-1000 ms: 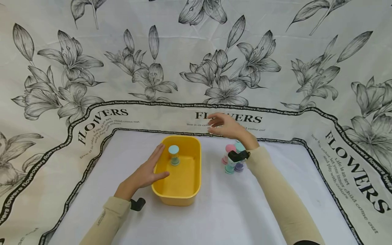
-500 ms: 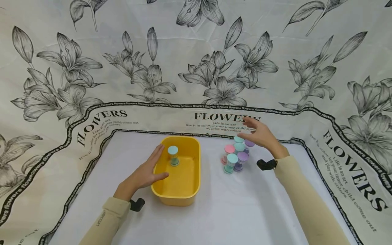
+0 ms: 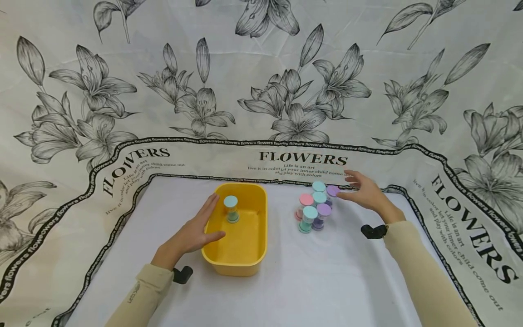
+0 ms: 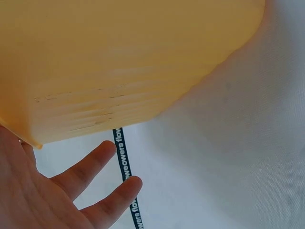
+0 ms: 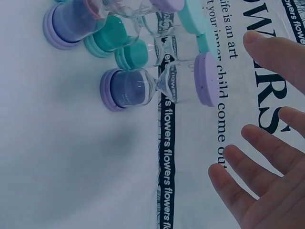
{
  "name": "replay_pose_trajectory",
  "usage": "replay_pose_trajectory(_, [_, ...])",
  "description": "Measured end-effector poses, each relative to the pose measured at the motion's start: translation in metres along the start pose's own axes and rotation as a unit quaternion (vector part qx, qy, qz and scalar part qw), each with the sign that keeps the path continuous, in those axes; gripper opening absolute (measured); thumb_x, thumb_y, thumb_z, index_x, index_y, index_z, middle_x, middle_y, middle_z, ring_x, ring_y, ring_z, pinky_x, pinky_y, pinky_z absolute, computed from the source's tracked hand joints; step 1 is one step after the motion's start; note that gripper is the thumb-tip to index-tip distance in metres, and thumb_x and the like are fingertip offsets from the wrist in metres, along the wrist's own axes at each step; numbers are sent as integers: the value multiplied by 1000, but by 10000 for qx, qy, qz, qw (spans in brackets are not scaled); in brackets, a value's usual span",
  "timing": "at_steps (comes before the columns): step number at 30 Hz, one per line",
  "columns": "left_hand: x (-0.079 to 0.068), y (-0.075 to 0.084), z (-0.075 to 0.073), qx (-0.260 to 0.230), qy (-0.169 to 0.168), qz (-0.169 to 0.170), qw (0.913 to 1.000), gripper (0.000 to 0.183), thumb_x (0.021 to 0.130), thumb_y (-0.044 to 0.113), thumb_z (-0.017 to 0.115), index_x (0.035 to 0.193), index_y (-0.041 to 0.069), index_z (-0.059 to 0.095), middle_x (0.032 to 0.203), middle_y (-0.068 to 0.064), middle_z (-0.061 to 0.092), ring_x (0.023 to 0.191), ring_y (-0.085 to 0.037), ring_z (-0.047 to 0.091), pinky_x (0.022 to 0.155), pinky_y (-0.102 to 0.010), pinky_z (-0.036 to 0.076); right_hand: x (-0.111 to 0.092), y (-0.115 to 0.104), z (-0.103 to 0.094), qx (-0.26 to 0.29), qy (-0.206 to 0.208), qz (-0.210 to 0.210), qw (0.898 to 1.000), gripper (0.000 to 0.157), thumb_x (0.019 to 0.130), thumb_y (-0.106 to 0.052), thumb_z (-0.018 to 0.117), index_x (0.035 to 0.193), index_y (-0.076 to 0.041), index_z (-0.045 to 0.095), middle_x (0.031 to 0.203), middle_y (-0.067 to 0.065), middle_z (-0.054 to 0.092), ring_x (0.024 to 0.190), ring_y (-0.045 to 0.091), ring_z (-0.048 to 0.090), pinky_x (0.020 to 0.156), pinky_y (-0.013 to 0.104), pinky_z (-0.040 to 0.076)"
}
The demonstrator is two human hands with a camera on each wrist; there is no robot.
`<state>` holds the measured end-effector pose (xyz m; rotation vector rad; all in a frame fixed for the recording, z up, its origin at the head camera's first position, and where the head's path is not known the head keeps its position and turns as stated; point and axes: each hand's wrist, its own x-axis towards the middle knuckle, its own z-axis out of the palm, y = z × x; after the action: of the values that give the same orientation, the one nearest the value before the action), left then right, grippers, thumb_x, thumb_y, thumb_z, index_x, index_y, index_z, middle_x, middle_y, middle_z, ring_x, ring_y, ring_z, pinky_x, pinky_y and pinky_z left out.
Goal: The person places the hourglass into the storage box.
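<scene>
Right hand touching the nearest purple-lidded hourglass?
Apart. The right wrist view shows it: printed cloth is visible in the gap between the right hand and the purple-lidded hourglass.

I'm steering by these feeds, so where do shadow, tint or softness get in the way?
Head: fairly even light, with a faint shadow on the white tabletop near the right sleeve; left wrist: the yellow bin looks soft and low in contrast, with a broad shadow beside it; right wrist: bluish cast, small glints on the lowest purple hourglass, fingers fairly clear.
</scene>
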<state>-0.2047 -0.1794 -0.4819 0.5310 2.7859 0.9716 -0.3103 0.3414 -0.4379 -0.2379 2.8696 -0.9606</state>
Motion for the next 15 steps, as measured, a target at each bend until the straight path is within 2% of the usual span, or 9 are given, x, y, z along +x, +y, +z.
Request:
replay_pose_trajectory(8, [-1, 1, 0, 30, -5, -21, 10000, 106, 92, 66, 62, 167, 25, 1, 175, 0, -3, 159, -38, 17, 116, -70, 32, 0, 10, 15, -41, -110, 30, 9999, 96, 90, -36, 79, 160, 0, 25, 152, 35, 44, 138, 53, 45, 109, 66, 44])
replay_pose_trajectory(15, [-1, 0, -1, -32, 28, 8, 10000, 105, 92, 65, 62, 167, 26, 0, 175, 1, -4, 159, -38, 16, 117, -70, 31, 11, 11, 31, 201, -156, 287, 9993, 94, 91, -43, 77, 159, 0, 28, 153, 32, 43, 138, 51, 47, 107, 63, 48])
